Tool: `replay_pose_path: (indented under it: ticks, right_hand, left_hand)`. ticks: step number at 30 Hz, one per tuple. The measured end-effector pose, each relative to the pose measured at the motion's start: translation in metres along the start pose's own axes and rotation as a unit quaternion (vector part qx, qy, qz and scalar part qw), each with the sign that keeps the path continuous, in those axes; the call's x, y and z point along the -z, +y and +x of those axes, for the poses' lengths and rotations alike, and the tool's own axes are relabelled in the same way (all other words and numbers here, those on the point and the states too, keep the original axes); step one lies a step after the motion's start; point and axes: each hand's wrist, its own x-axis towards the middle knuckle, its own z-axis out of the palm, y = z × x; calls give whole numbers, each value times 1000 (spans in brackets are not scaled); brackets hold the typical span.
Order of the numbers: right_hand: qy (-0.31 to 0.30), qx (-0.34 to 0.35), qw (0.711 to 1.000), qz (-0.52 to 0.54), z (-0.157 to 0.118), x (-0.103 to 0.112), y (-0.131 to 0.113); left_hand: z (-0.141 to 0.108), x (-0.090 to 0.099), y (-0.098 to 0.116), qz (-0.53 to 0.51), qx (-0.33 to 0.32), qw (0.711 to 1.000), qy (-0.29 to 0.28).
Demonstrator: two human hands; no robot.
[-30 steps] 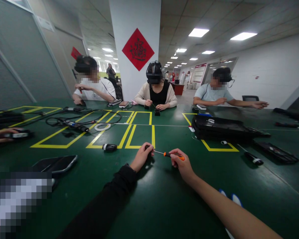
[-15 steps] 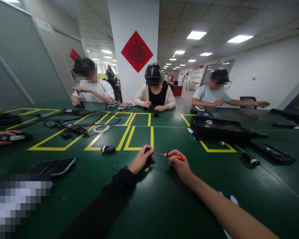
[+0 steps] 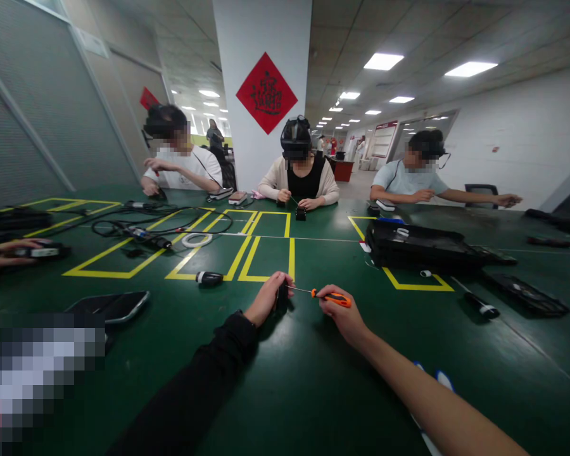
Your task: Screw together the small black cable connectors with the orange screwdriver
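Compared with the frame half a second earlier, your view has shifted slightly, so the items on the glossy green table point(image 3: 275, 405) appear a little higher and farther right; your left hand point(image 3: 266, 299) appears slightly turned, showing more of the small black part point(image 3: 282, 297) it holds.

Your right hand point(image 3: 348, 318) has its fingers clamped on the handle of a slim screwdriver with an orange-and-black handle and thin metal shaft point(image 3: 338, 299). Your left fingers are closed on the small black part, which they partly cover. The screwdriver lies nearly level above the table, between your hands, shaft toward the part; whether its tip touches cannot be told.

Expect the screwdriver to be light and stiff, with a smooth shaft likely to slip if gripped there. Hold it by the thick orange section. Treat the black part as light, rigid and probably plastic; grip its sides.

No brand is legible on either item. Black brush-style characters mark the red diamond-shaped panel point(image 3: 266, 93) on the white pillar point(image 3: 289, 25); blur prevents a sure reading.
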Motion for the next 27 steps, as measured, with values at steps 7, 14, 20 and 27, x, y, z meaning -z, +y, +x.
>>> replay_pose_path:
  ticks: [7,14,20,27]
  right_hand:
    - [4,-33,999,25,0,-1,-5]
    - [18,-3,1000,14,3,1,0]
    - [7,-40,997,58,4,-3,0]
    - [11,-16,999,44,5,-1,2]
  left_hand:
    - [1,-2,-1,11,24,999,18]
    - [3,-4,0,13,31,999,14]
    - [0,-4,4,18,22,999,21]
    - [-1,-4,4,34,13,999,2]
